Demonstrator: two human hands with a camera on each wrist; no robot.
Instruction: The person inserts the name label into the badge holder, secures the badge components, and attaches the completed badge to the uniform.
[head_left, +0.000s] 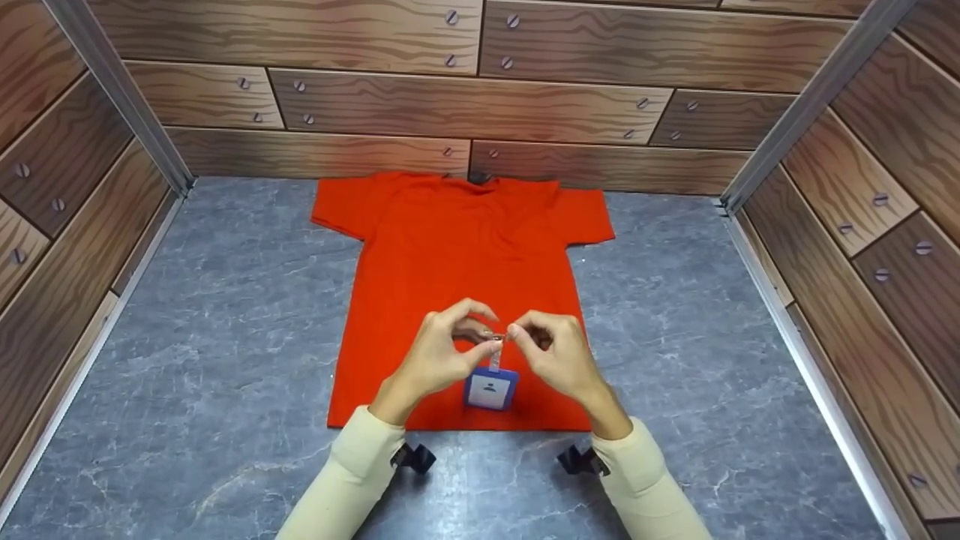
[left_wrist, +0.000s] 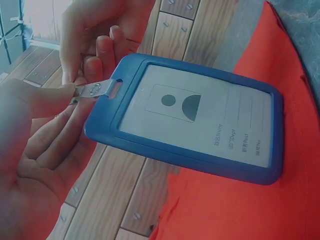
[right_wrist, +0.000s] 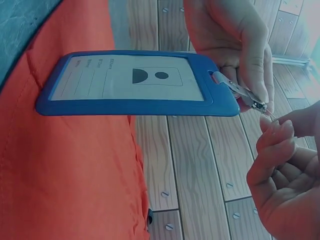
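Observation:
A blue-framed ID badge [head_left: 490, 388] with a white card hangs over the lower part of an orange-red T-shirt [head_left: 457, 277]. A clear strap [left_wrist: 96, 90] with a snap joins its slot to a small metal clip [right_wrist: 259, 106]. My left hand [head_left: 442, 352] pinches this clip between thumb and finger. Opposite it, my right hand [head_left: 559, 349] pinches the end of a thin wire-like piece, seemingly a pin, at the clip. The fingertips of both hands nearly meet. The shirt lies flat, short sleeves spread and collar away from me.
Wood-patterned walls [head_left: 472, 105] close off the back and both sides, with metal strips [head_left: 817, 315] along the edges. The shirt rests on a grey marbled tabletop [head_left: 240, 300]. A small dark object [head_left: 478, 178] shows at the collar, against the back wall.

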